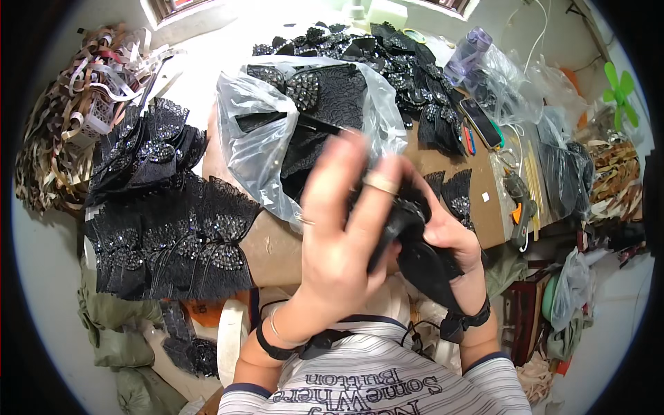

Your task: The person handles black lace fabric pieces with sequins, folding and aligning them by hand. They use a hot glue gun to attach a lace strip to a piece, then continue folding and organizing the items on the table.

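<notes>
Head view: a table [272,259] with a brown top bears a clear plastic bag [250,160], open and containing black lace and beaded pieces; the bag serves as the reference for all positions. Well to the left of the bag is a tangled heap of ribbons [48,162]; beyond it and to its right, a pile of beaded black pieces [408,83]; to its left and nearer the wearer, a row of lace pieces [173,238] with fringed edges. Left hand [339,238], near side of the bag: the fingers are raised, parted and blurred, the thumb side is against a black cloth, and whether it grips cannot be told. Right hand [453,238], to the right of the bag's near edge: the thumb presses on the folds, with the other fingers closed behind them. Between the hands, just nearer the wearer than the bag, is that black cloth [427,271], bunched above, with a smooth flap hanging below. It is probably light, limp and somewhat slippery; the gathered folds should give the surest hold, whereas the loose flap would likely slide or crease. Smallest, right of the bag: a phone [482,123].
</notes>
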The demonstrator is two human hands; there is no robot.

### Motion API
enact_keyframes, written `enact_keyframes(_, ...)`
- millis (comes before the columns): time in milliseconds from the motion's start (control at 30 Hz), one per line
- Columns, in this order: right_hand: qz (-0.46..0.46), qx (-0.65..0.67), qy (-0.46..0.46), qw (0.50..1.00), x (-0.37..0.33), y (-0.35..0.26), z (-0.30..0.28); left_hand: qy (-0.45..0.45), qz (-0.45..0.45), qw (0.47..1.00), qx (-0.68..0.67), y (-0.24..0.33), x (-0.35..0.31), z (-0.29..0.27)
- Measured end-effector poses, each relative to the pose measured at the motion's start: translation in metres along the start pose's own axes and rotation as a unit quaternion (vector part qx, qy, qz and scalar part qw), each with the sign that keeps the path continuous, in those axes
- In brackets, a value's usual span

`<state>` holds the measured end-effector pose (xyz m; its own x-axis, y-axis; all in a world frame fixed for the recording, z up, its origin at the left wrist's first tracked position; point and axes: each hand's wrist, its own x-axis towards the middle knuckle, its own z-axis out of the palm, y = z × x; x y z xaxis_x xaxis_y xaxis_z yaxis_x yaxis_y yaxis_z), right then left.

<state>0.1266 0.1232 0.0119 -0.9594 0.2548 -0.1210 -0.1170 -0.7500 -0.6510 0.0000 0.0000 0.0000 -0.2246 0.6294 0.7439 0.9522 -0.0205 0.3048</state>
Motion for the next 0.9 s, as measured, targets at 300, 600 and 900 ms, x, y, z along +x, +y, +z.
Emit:
enact_keyframes(300, 0.033, 0.186, 0.189, 0.964, -0.004, 0.003, -0.012, -0.032, -0.116, 0.932, -0.341, 0.032, -0.022, 0.008)
enact_keyframes(600, 0.051, 0.144, 0.109, 0.982, -0.013, 0.000, -0.011, -0.034, -0.366, 0.719, -0.590, 0.007, -0.015, -0.007)
enact_keyframes(900, 0.022, 0.165, 0.119, 0.979, -0.018, 0.006, -0.010, -0.043, -0.370, 0.712, -0.595, 0.009, 0.001, -0.015)
